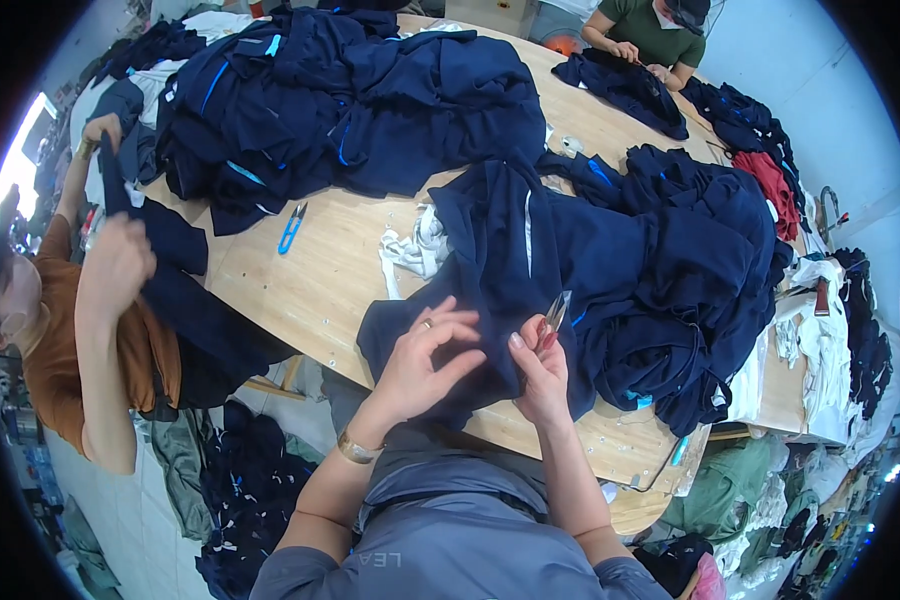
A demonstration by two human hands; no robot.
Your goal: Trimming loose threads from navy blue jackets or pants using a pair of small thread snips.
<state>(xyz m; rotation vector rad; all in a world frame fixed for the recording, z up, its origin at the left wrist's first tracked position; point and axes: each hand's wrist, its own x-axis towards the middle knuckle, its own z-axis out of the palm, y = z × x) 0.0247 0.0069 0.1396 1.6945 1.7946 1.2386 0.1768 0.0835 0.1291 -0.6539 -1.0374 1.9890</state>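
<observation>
A pair of thread snips (554,318) with red handles is gripped in my right hand (543,375), its blades pointing up and away. My left hand (425,360) hovers just left of it, fingers apart and curved, with nothing visible in them. Under both hands a navy garment (495,235) with a thin white strip spreads over the near side of the table. It runs into a heap of navy garments (690,230) on the right.
On the wooden table (320,270) lie blue-handled snips (291,230), white fabric strips (416,250) and a big navy garment pile (370,110). One co-worker (100,330) at left handles dark cloth; another (655,50) works at far right. A red cloth (767,193) lies at right.
</observation>
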